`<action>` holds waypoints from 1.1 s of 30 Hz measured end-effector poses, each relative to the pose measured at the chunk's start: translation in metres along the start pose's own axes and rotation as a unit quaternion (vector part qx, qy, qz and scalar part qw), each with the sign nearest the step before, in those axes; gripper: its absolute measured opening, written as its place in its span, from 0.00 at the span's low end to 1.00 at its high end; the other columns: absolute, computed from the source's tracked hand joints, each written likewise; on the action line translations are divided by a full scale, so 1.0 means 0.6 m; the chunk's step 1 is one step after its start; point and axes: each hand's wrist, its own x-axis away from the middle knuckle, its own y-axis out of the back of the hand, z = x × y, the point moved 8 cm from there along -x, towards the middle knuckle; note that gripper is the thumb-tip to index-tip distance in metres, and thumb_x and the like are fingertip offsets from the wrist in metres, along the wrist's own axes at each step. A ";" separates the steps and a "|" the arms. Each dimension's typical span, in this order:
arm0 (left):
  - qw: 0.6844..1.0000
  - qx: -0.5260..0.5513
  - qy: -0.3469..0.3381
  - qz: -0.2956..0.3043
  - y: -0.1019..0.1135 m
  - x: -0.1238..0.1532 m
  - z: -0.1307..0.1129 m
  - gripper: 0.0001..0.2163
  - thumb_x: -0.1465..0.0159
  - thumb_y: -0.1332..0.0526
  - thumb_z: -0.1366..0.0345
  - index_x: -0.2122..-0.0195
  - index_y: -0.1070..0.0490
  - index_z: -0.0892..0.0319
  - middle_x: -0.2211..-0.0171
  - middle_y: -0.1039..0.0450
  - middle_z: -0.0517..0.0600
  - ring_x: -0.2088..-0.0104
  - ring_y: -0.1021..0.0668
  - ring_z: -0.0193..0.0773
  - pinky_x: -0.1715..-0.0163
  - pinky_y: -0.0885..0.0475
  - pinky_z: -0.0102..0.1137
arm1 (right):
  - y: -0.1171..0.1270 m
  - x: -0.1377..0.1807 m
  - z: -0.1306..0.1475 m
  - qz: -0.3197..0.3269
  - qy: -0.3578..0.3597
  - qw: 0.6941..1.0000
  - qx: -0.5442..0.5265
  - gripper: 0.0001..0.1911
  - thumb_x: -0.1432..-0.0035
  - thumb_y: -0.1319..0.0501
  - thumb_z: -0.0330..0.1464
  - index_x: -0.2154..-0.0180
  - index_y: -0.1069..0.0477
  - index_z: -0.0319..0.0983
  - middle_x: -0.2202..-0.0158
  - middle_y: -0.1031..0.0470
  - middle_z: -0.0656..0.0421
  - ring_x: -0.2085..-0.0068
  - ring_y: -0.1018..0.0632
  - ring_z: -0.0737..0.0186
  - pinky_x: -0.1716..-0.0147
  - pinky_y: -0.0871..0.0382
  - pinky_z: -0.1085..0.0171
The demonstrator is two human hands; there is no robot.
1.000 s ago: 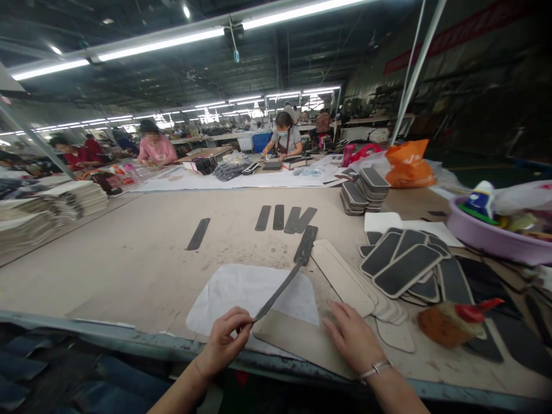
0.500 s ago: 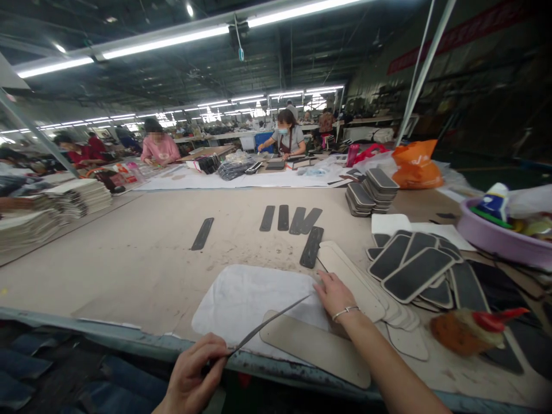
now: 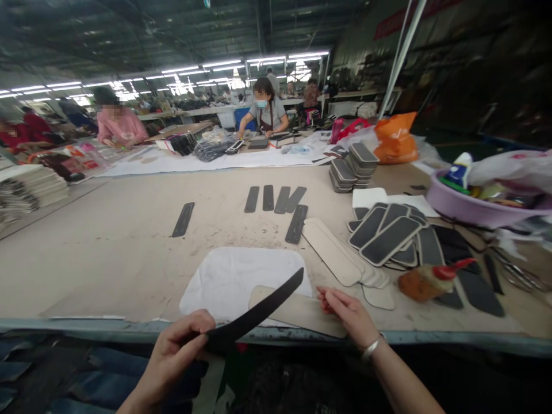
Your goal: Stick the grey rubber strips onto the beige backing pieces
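My left hand (image 3: 179, 345) pinches one end of a dark, flexible strip (image 3: 263, 302), which curves up and to the right above the table's front edge. Beyond the strip's free end, and apart from it, my right hand (image 3: 347, 313) hovers with its fingers curled together; anything inside them is hidden. Below lies a long beige panel with rounded ends (image 3: 297, 310), partly over a white cloth-like sheet (image 3: 215, 273). Farther back on the table (image 3: 121, 230), several dark strips (image 3: 268, 198) lie apart from the hands.
To the right are fanned beige panels (image 3: 330, 250), dark beige-edged panels (image 3: 390, 241), a glue-like bottle with red nozzle (image 3: 425, 282), and a purple basin (image 3: 478, 210). Stacked panels (image 3: 360, 164) stand behind. A co-worker (image 3: 265, 112) sits across the table.
My right hand has lifted off the sheet and curled its fingers. The strip in my left hand has turned its broad face towards me. The view has shifted right and down.
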 end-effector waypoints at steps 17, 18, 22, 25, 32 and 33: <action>0.984 0.017 0.177 0.002 -0.022 -0.006 0.047 0.14 0.41 0.41 0.54 0.73 0.35 0.62 0.79 0.42 0.45 0.78 0.39 0.30 0.79 0.45 0.23 | 0.009 0.035 0.006 -0.024 0.012 0.991 0.129 0.17 0.47 0.42 0.45 0.72 0.28 0.38 0.82 0.35 0.63 0.78 0.33 0.67 0.76 0.40 0.69; 0.978 0.017 0.207 -0.007 -0.023 -0.012 0.061 0.14 0.42 0.41 0.54 0.71 0.35 0.62 0.81 0.45 0.44 0.80 0.42 0.28 0.80 0.48 0.23 | 0.019 0.046 0.001 -0.028 0.004 0.989 0.148 0.17 0.47 0.41 0.45 0.73 0.28 0.38 0.81 0.34 0.63 0.78 0.34 0.67 0.77 0.40 0.68; 0.967 -0.024 0.255 0.000 -0.046 -0.056 0.097 0.16 0.46 0.40 0.51 0.74 0.36 0.62 0.84 0.48 0.41 0.82 0.45 0.27 0.82 0.51 0.22 | 0.049 0.077 -0.029 -0.028 -0.064 0.979 0.193 0.17 0.48 0.42 0.46 0.76 0.30 0.39 0.82 0.36 0.64 0.79 0.34 0.67 0.78 0.42 0.68; 0.958 -0.120 0.259 0.018 -0.064 -0.094 0.117 0.15 0.48 0.42 0.52 0.76 0.36 0.61 0.85 0.45 0.41 0.83 0.42 0.28 0.81 0.48 0.23 | 0.062 0.082 -0.037 -0.043 -0.092 0.965 0.243 0.19 0.48 0.44 0.47 0.79 0.33 0.39 0.84 0.38 0.65 0.81 0.34 0.67 0.78 0.42 0.68; 0.939 -0.287 0.183 0.043 -0.082 -0.167 0.135 0.11 0.48 0.46 0.59 0.78 0.31 0.61 0.80 0.33 0.46 0.76 0.31 0.35 0.76 0.41 0.25 | 0.069 0.063 -0.020 -0.060 -0.089 0.923 0.369 0.18 0.47 0.46 0.45 0.81 0.32 0.41 0.84 0.33 0.62 0.77 0.30 0.63 0.73 0.42 0.66; 0.936 -0.299 0.180 0.050 -0.084 -0.172 0.138 0.11 0.48 0.46 0.59 0.78 0.31 0.61 0.80 0.32 0.46 0.75 0.31 0.35 0.75 0.41 0.25 | 0.070 0.062 -0.021 -0.059 -0.095 0.921 0.373 0.18 0.47 0.46 0.44 0.81 0.32 0.41 0.85 0.33 0.62 0.77 0.30 0.63 0.73 0.42 0.66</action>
